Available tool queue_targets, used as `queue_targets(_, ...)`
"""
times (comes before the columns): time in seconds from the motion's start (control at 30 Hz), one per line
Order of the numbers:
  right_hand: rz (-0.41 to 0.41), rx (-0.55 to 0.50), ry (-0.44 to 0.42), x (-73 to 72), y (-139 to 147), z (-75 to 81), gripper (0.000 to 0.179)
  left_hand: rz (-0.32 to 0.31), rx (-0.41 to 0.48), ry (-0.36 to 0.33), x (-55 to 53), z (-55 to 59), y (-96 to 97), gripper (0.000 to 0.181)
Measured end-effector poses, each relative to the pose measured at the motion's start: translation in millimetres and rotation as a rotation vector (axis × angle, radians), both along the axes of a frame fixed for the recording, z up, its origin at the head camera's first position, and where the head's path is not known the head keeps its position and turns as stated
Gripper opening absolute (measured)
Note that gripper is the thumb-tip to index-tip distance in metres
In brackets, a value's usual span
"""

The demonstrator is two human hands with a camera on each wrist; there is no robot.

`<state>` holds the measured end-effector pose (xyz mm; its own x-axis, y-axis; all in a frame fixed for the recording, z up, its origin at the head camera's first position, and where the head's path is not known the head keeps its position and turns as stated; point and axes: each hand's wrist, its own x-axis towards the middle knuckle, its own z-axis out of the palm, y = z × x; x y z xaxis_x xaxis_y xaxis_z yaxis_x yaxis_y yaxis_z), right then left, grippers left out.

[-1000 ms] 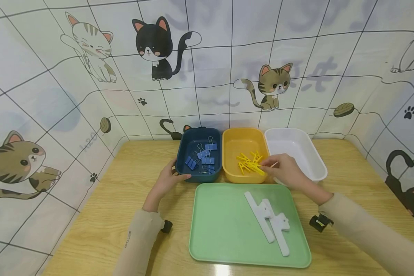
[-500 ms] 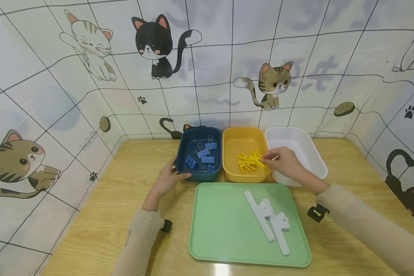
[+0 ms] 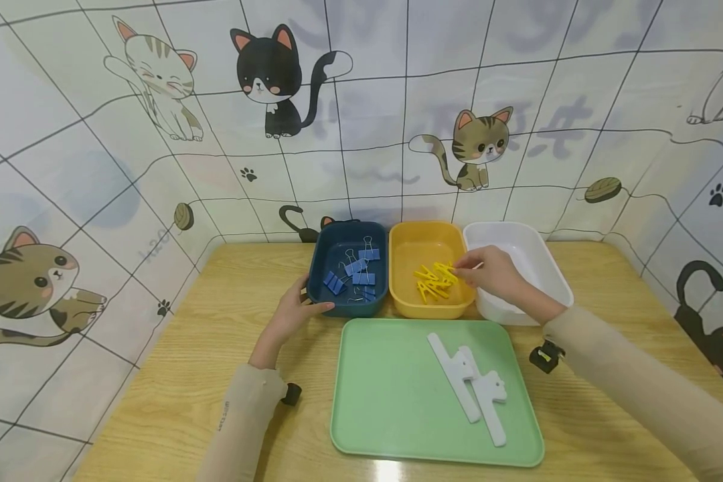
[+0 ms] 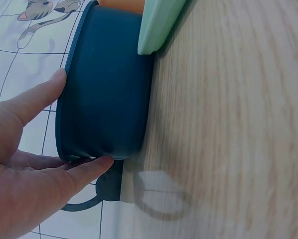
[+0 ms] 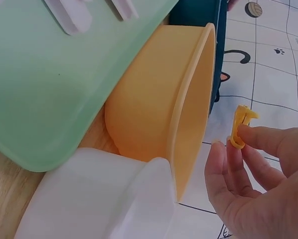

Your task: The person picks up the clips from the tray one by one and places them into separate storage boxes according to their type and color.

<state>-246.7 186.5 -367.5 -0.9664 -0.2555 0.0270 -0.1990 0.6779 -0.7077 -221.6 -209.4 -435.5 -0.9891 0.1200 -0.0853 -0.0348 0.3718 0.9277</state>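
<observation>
My right hand point(image 3: 495, 273) is over the right side of the yellow bin point(image 3: 424, 241), pinching a yellow clothespin point(image 5: 240, 129) between thumb and fingertips; the right wrist view shows it held above rim height. Several more yellow clothespins point(image 3: 432, 288) lie heaped in that bin. At the left, my left hand point(image 3: 292, 309) rests on the near left corner of the dark blue bin point(image 4: 106, 79). Its thumb point(image 4: 58, 75) lies against the rim, and its fairly straight fingers touch the end wall. Several blue binder clips point(image 3: 355, 268) are inside the blue bin.
A white bin point(image 3: 557, 288) stands right of the yellow one, partly behind my right forearm. In front of the bins lies a green tray point(image 3: 391, 395) bearing two white long-bar clips point(image 3: 454, 381). All stand on a wooden table point(image 3: 187, 348) against a cat-print wall.
My right hand has moved up and slightly back from the clothespin heap, carrying one clothespin in its fingertips. My left hand stays at the blue bin's corner.
</observation>
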Motion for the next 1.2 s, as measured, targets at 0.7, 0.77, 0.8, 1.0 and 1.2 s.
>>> queue_targets(0.7, -0.036, 0.031, -0.053, -22.0, -2, 12.2, 0.027, 0.007, -0.022, -0.001, -1.6, -3.2, -1.1, 0.091)
queue_targets(0.77, -0.037, 0.036, -0.053, -23.5, -3, 14.0, 0.027, 0.006, -0.024, 0.0, -1.3, -3.0, -1.3, 0.091)
queue_targets(0.8, -0.038, 0.039, -0.053, -24.5, -3, 14.8, 0.027, 0.005, -0.025, 0.0, -1.2, -2.9, -1.3, 0.091)
queue_targets(1.0, -0.051, 0.062, -0.062, -31.5, -5, 15.8, 0.026, 0.005, -0.007, -0.003, -0.7, -2.8, -1.0, 0.091)
queue_targets(1.2, -0.072, 0.072, -0.074, -38.9, -6, 15.5, 0.025, 0.001, 0.013, -0.005, -0.1, -2.0, -0.7, 0.09)
